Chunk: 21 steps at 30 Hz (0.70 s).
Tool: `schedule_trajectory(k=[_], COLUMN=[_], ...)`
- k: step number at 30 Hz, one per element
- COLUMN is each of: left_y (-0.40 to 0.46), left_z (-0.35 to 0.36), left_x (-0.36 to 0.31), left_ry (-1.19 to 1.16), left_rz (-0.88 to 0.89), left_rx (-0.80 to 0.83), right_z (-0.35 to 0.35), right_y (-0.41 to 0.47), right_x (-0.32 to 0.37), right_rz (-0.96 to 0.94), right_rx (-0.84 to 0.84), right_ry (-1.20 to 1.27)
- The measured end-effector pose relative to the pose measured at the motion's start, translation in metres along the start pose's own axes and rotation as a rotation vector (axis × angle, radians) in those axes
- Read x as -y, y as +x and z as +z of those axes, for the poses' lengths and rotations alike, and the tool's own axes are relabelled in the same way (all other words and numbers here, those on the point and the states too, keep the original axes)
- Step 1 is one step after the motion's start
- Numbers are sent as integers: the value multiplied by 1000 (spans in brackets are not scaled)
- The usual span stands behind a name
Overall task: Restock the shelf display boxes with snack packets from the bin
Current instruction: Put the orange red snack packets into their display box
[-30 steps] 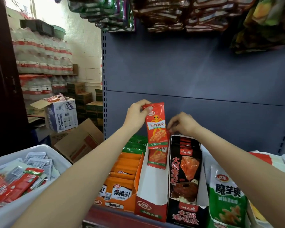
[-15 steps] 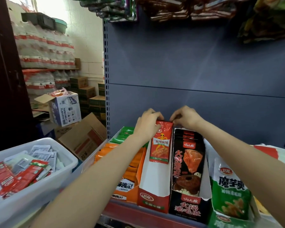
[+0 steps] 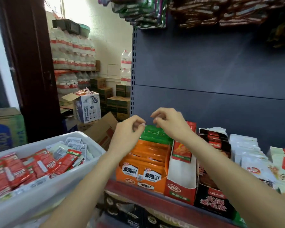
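Both hands have let go of the red snack packet with the orange figure (image 3: 182, 149) that they were lowering half a second ago and now sit above the shelf boxes, apart from it. The packet stands upright at the back of the red-and-white cardboard display box (image 3: 181, 180), its lower part in plain sight and its top partly hidden behind the right wrist; the rest of that box in front of it shows only bare white card. The left hand (image 3: 127, 134) hovers with its fingers loosely curled and nothing in them, over the far end of the orange cardboard display box of orange packets (image 3: 143, 170) and the green packets (image 3: 155, 134) behind them. The right hand (image 3: 169, 123) hangs just beside it, fingers likewise loosely bent and empty, the two sets of fingertips close but not touching. Right of the red box stands a black display box with red lettering (image 3: 213, 199), then a row of white and green pouches (image 3: 247, 150). At lower left the white plastic bin (image 3: 44, 183) holds a heap of red foil packets (image 3: 23, 168) mixed with silver-grey ones. The boxes rest on a dark red shelf edge (image 3: 148, 193)
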<state>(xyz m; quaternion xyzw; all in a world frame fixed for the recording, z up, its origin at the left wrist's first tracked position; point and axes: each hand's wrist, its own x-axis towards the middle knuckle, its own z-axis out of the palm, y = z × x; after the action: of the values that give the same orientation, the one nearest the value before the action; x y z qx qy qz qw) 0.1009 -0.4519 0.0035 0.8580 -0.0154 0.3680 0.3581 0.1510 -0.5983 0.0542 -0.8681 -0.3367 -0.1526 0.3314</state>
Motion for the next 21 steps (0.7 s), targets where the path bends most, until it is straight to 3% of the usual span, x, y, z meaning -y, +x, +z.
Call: schedule_trajectory(k=[5, 9, 14, 18, 21], left_y=[-30, -48, -67, -81, -82], left_z=[-72, -122, -158, -172, -177], left_x=[68, 132, 207, 246, 259], left_ry=[156, 320, 452, 477, 477], left_rz=[-232, -417, -591, -630, -612], left_rx=[-105, -83, 82, 326, 322], right_z=[93, 172, 259, 295, 306], right_y=[10, 22, 35, 38, 39], right_x=[53, 90, 113, 120, 125], right_rz=[-45, -90, -68, -125, -91], right_rx=[122, 264, 441, 695, 774], right_ry=[38, 9, -33, -12, 36])
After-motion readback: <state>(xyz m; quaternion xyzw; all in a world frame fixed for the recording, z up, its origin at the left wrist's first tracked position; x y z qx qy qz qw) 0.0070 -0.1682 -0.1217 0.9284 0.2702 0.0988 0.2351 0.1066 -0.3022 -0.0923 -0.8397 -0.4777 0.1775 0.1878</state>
